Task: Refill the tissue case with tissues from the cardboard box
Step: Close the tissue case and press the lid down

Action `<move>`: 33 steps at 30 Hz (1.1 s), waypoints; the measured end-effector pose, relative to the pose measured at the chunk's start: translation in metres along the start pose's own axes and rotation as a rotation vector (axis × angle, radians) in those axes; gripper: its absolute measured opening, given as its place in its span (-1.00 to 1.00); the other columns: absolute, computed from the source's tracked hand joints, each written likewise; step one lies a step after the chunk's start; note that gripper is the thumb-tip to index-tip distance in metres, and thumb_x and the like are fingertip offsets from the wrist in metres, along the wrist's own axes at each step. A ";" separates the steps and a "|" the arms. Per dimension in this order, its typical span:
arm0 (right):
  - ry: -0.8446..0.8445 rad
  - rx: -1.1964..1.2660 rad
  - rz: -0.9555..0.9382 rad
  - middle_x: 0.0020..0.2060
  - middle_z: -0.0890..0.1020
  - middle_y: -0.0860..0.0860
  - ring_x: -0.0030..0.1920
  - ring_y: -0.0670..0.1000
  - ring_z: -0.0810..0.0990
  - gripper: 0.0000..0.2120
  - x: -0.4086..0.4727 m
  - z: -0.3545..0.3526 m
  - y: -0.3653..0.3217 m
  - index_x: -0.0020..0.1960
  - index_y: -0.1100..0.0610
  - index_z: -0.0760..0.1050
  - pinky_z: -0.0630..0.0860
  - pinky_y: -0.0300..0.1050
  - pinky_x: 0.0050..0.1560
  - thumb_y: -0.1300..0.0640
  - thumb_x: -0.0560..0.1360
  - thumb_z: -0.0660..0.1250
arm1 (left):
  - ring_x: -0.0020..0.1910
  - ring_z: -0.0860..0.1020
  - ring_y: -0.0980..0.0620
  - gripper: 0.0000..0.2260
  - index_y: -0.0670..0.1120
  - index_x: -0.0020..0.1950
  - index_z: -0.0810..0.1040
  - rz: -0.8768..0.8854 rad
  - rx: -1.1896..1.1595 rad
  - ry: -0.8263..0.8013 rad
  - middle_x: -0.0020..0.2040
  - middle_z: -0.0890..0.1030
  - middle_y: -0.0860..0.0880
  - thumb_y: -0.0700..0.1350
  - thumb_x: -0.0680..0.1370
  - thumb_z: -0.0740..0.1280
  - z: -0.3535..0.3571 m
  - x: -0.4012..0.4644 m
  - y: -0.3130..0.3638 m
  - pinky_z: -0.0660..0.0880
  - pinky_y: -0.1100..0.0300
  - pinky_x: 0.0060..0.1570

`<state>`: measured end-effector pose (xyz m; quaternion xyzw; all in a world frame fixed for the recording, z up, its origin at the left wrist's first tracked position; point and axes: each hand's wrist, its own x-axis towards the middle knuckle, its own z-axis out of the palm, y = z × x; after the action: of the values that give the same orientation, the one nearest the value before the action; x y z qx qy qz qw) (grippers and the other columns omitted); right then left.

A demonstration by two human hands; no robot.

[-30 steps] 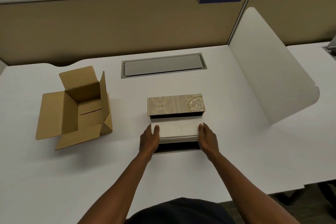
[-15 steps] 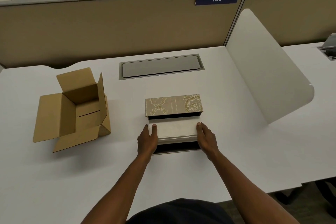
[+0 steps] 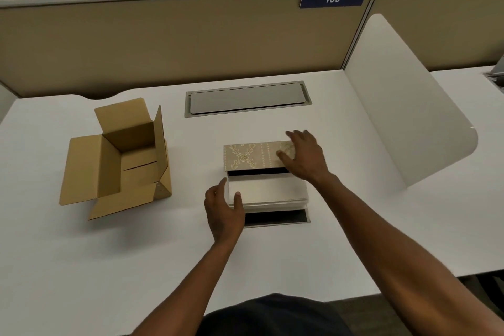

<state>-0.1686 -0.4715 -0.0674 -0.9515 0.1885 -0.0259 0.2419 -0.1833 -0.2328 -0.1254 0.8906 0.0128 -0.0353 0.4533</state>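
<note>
The tissue case lies open in the middle of the white desk: its gold patterned lid stands at the back, its black-lined base shows in front. A white stack of tissues rests in the case. My right hand hovers with spread fingers over the lid's right end. My left hand sits open at the stack's left end, thumb touching its corner. The brown cardboard box stands to the left with flaps open and looks empty inside.
A grey cable hatch is set into the desk behind the case. A white curved divider panel rises at the right. A tan partition with a "109" sign closes the back edge.
Both hands have let go of the tissue stack's ends. My right hand has risen and moved back to the lid's right end; my left hand has eased away slightly.
</note>
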 end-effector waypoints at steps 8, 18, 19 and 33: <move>-0.229 -0.245 -0.103 0.57 0.36 0.09 0.57 0.18 0.26 -0.37 0.018 0.018 -0.016 0.60 0.02 0.24 0.12 0.32 0.56 -0.22 0.62 0.23 | 0.52 0.37 -0.17 -0.63 -0.07 0.46 0.52 0.691 0.484 -0.265 0.51 0.45 -0.13 -0.08 0.65 0.29 0.014 -0.005 -0.009 0.25 -0.06 0.51; -0.161 -0.243 -0.119 0.54 0.39 0.09 0.57 0.18 0.26 -0.38 0.006 0.025 -0.013 0.59 0.01 0.25 0.11 0.32 0.57 -0.22 0.61 0.24 | 0.60 0.24 -0.13 -0.58 -0.03 0.54 0.42 0.623 0.518 -0.332 0.60 0.29 -0.15 -0.15 0.67 0.26 0.016 -0.004 -0.008 0.17 -0.04 0.57; -0.150 -0.242 -0.122 0.54 0.39 0.09 0.57 0.19 0.25 -0.38 0.005 0.025 -0.013 0.59 0.01 0.26 0.11 0.32 0.57 -0.21 0.61 0.24 | 0.59 0.26 -0.14 -0.58 -0.03 0.53 0.43 0.626 0.523 -0.328 0.60 0.31 -0.16 -0.16 0.66 0.27 0.016 -0.004 -0.008 0.19 -0.04 0.56; 0.014 -0.196 -0.153 0.57 0.35 0.05 0.62 0.16 0.18 -0.37 -0.032 0.042 -0.004 0.61 -0.03 0.24 0.02 0.32 0.60 -0.25 0.62 0.20 | 0.46 0.41 -0.15 -0.53 0.00 0.56 0.39 0.618 0.604 -0.314 0.45 0.50 -0.13 -0.20 0.64 0.30 0.022 -0.007 -0.011 0.28 -0.02 0.53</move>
<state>-0.1911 -0.4375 -0.1014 -0.9819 0.1188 -0.0325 0.1436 -0.1919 -0.2438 -0.1466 0.9288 -0.3328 -0.0350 0.1593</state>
